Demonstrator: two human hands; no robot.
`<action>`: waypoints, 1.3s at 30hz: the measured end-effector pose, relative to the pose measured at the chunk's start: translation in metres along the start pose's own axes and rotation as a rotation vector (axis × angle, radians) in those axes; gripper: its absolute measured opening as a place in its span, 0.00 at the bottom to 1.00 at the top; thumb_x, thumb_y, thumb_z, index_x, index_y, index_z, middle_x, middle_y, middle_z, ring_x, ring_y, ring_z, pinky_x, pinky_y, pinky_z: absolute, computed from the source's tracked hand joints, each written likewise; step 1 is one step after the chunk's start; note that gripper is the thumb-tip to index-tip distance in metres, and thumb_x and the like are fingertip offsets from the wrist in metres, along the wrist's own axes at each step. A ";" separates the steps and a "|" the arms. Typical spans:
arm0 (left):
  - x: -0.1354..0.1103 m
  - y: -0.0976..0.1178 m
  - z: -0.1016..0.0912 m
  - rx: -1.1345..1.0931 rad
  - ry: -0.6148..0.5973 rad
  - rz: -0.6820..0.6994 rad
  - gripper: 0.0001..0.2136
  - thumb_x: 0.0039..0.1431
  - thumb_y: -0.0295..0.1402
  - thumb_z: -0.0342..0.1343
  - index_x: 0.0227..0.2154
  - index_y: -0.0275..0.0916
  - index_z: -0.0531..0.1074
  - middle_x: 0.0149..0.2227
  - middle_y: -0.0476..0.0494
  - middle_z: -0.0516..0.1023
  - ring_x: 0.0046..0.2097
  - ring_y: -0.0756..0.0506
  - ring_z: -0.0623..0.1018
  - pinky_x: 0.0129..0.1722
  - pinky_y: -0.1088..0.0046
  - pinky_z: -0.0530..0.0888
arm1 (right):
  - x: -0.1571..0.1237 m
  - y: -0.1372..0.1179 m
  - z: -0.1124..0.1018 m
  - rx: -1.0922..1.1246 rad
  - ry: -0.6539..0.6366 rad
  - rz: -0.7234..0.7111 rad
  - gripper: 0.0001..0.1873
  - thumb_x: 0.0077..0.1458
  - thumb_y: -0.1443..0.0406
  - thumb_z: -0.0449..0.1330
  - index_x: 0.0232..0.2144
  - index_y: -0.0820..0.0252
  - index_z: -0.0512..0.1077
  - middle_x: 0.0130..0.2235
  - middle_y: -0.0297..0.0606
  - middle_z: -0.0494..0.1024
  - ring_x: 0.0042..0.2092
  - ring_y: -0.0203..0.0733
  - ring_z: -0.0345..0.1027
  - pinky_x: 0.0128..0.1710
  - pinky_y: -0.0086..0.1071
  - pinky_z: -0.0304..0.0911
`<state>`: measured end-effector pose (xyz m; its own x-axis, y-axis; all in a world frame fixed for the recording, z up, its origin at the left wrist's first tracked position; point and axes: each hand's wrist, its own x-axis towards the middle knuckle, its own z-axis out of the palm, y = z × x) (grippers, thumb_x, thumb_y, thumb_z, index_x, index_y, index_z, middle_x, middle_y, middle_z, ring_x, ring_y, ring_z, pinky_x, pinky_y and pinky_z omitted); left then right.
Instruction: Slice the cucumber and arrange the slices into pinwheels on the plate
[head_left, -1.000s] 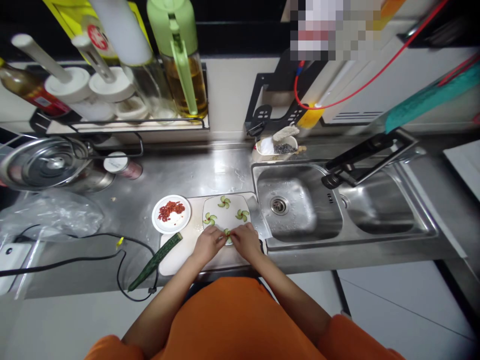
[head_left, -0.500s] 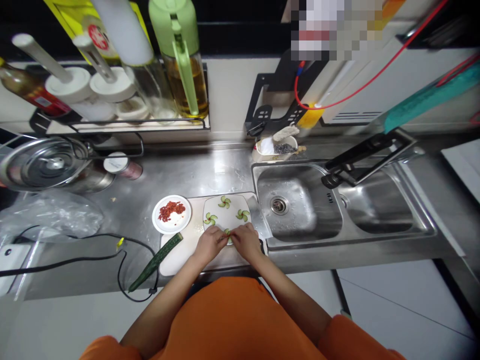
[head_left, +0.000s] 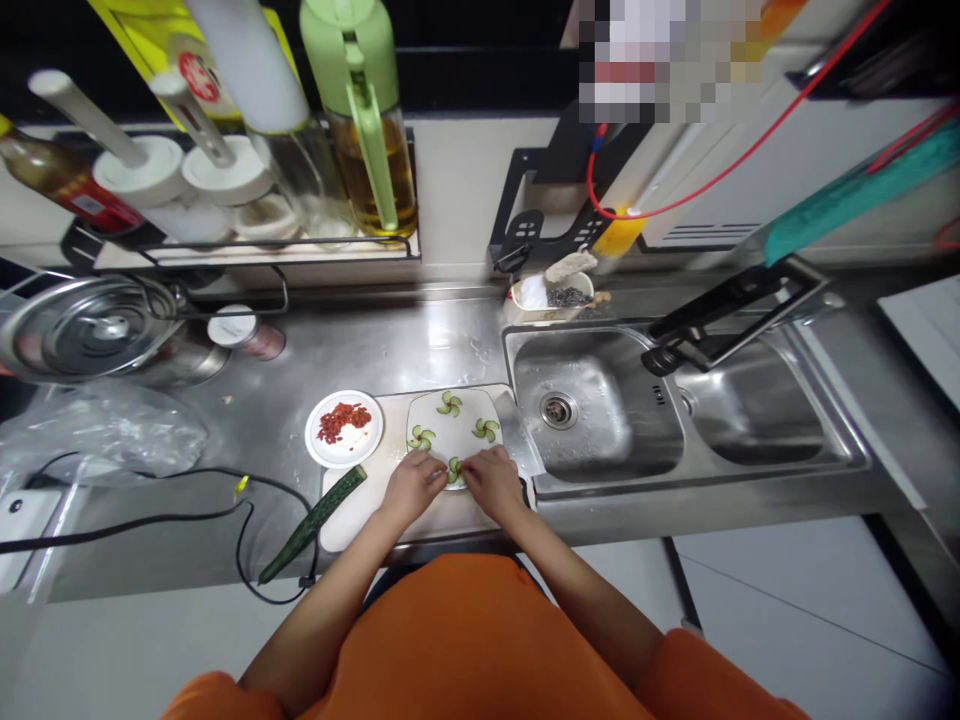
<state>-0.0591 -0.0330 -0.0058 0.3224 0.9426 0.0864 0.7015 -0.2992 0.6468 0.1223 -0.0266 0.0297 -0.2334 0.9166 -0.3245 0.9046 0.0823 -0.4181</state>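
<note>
A square white plate (head_left: 450, 425) carries several pinwheels of green cucumber slices, one at the back (head_left: 449, 403), one at the left (head_left: 421, 438) and one at the right (head_left: 486, 430). Between my hands lies the near pinwheel (head_left: 454, 469). My left hand (head_left: 412, 488) is just left of it, fingers bent and pressed together; what they hold, if anything, is too small to make out. On the other side my right hand (head_left: 493, 484) has its fingertips closed at the edge of a cucumber slice. The plate rests on a pale cutting board (head_left: 349, 520).
A round white dish (head_left: 313, 450) of red pieces stands left of the plate. A cut cucumber (head_left: 315, 522) lies across the board's left edge, near a black cable (head_left: 285, 480). A knife blade (head_left: 525, 435) sits between the plate and the sink (head_left: 585, 400). Bottles (head_left: 364, 130) line the shelf behind.
My left hand has drawn slightly left, off the near pinwheel, so more of its slices show. My right hand has stayed almost in place.
</note>
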 end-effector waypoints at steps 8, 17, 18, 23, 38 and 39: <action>-0.003 -0.005 -0.004 -0.030 0.022 -0.035 0.06 0.56 0.32 0.54 0.28 0.40 0.75 0.28 0.44 0.73 0.36 0.47 0.72 0.38 0.70 0.70 | -0.002 0.002 -0.001 0.006 -0.002 0.013 0.10 0.57 0.61 0.54 0.34 0.52 0.75 0.37 0.34 0.76 0.44 0.42 0.59 0.34 0.32 0.45; -0.017 -0.007 -0.019 -0.069 0.144 -0.190 0.07 0.57 0.33 0.52 0.33 0.39 0.75 0.32 0.43 0.74 0.35 0.47 0.73 0.39 0.70 0.70 | -0.010 0.022 0.001 0.121 0.211 0.031 0.12 0.55 0.68 0.51 0.35 0.60 0.74 0.35 0.40 0.74 0.41 0.42 0.61 0.43 0.32 0.54; -0.020 -0.006 -0.022 -0.073 0.176 -0.241 0.08 0.56 0.34 0.52 0.35 0.38 0.74 0.33 0.43 0.74 0.35 0.47 0.73 0.38 0.70 0.70 | -0.010 0.026 0.002 0.156 0.256 0.046 0.12 0.55 0.69 0.50 0.37 0.62 0.73 0.36 0.41 0.74 0.41 0.42 0.62 0.44 0.33 0.55; -0.029 -0.005 -0.030 -0.201 0.264 -0.566 0.18 0.53 0.39 0.55 0.44 0.36 0.70 0.33 0.44 0.74 0.30 0.48 0.73 0.35 0.69 0.71 | -0.012 0.039 0.002 0.265 0.362 0.169 0.17 0.52 0.70 0.48 0.42 0.64 0.69 0.37 0.43 0.73 0.41 0.44 0.64 0.43 0.34 0.58; -0.017 -0.005 -0.004 -0.944 0.111 -0.871 0.18 0.44 0.36 0.60 0.40 0.38 0.69 0.22 0.53 0.74 0.23 0.51 0.72 0.27 0.74 0.70 | -0.004 0.040 -0.001 0.311 0.247 0.281 0.19 0.52 0.70 0.47 0.40 0.61 0.74 0.37 0.41 0.78 0.38 0.41 0.68 0.39 0.29 0.58; -0.016 -0.004 -0.003 -0.958 0.112 -0.866 0.18 0.44 0.36 0.60 0.40 0.38 0.68 0.22 0.53 0.74 0.23 0.52 0.72 0.26 0.75 0.70 | -0.003 0.041 0.000 0.324 0.245 0.290 0.18 0.52 0.69 0.47 0.40 0.61 0.74 0.37 0.41 0.78 0.37 0.41 0.69 0.38 0.28 0.58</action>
<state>-0.0695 -0.0465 -0.0077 -0.0921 0.7963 -0.5978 -0.0925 0.5909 0.8014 0.1602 -0.0260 0.0139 0.1375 0.9518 -0.2743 0.7534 -0.2803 -0.5948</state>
